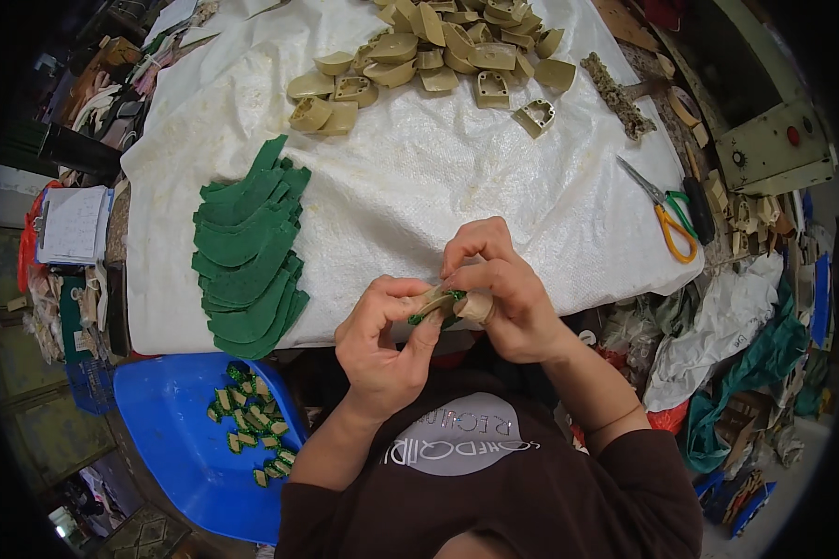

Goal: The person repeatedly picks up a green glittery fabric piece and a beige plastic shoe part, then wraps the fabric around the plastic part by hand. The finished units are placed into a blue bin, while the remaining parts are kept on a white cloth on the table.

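Observation:
My left hand [382, 340] and my right hand [499, 289] meet just in front of my chest, both closed around one beige shoe heel [457, 303] with a green glittery covering partly wrapped on it. The fingers of both hands pinch the covering against the heel. A fanned row of green fabric pieces [250, 252] lies on the white cloth [419, 177] to the left of my hands. A heap of bare beige heels [438, 56] sits at the far side of the cloth.
A blue plastic tub [172, 429] at my lower left holds several green-covered heels [252, 424]. Scissors with orange and green handles [667, 210] lie at the cloth's right edge. A paper pad [70, 224] sits at the left; scraps and rags clutter the right.

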A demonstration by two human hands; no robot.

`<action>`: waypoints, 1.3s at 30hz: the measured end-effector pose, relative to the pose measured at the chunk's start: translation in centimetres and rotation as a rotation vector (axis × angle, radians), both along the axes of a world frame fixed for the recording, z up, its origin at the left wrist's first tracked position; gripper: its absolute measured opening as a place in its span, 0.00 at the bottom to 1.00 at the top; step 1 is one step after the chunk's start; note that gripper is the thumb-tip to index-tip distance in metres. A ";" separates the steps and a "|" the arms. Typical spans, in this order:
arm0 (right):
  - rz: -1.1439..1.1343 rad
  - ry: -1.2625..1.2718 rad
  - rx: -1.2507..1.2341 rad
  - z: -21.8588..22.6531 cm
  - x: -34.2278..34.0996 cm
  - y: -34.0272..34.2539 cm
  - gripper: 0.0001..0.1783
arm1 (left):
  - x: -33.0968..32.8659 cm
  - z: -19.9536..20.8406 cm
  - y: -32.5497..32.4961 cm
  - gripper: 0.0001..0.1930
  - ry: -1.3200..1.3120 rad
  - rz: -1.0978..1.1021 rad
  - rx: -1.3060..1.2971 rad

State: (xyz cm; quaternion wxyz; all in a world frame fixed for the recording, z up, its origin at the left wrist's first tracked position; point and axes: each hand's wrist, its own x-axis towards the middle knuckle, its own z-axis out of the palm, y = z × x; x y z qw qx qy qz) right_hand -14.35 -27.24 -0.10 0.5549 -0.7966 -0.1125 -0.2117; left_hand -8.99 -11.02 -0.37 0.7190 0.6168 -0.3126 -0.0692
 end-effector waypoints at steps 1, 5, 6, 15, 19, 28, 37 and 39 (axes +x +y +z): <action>-0.061 -0.055 -0.031 0.5 0.2 0.5 0.13 | 0.1 0.1 0.1 0.08 -0.017 -0.024 0.017; -0.021 0.033 0.142 0.6 0.2 0.8 0.13 | 0.1 0.2 -0.2 0.07 0.051 0.042 -0.011; 0.012 0.087 0.222 1.0 0.0 0.9 0.13 | 0.1 0.2 -0.1 0.07 0.056 0.006 0.017; -0.244 -0.060 -0.183 0.5 -0.8 1.3 0.08 | 0.0 0.8 -0.7 0.09 -0.248 0.126 0.189; 0.083 0.059 0.241 0.0 -1.0 0.4 0.15 | 0.7 0.2 0.0 0.08 -0.300 0.140 0.135; 0.203 0.346 0.391 1.3 -0.2 -2.1 0.38 | 1.3 0.4 1.1 0.16 -0.716 0.057 0.166; 0.102 -0.018 0.147 0.3 -0.8 0.5 0.39 | 1.0 -0.3 1.0 0.33 0.367 -0.390 0.138; 0.063 -0.024 0.178 -0.2 -0.6 1.1 0.37 | 0.2 -0.7 0.8 0.30 0.466 -0.339 0.122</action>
